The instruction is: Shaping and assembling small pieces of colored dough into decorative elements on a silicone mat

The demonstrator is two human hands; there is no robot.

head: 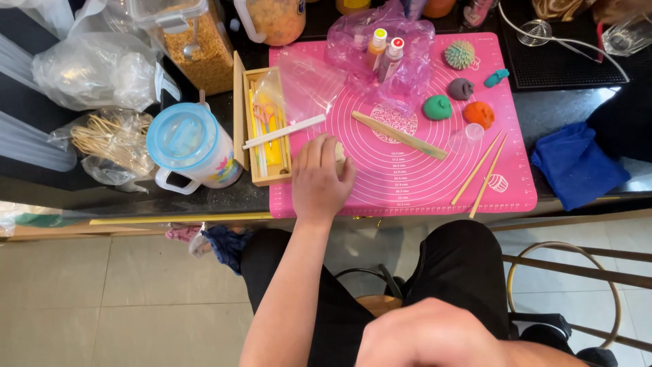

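My left hand lies palm down on the left part of the pink silicone mat, fingers curled over a pale lump of which only an edge shows. A wooden rolling stick lies just to its right, and a white stick rests across the wooden box to its left. My right hand is low and blurred near my lap, fingers closed, with nothing seen in it.
Green, orange, brown and teal dough balls, a small clear cup, two chopsticks and colouring bottles in a plastic bag sit on the mat. A blue-lidded jug stands left, a blue cloth right.
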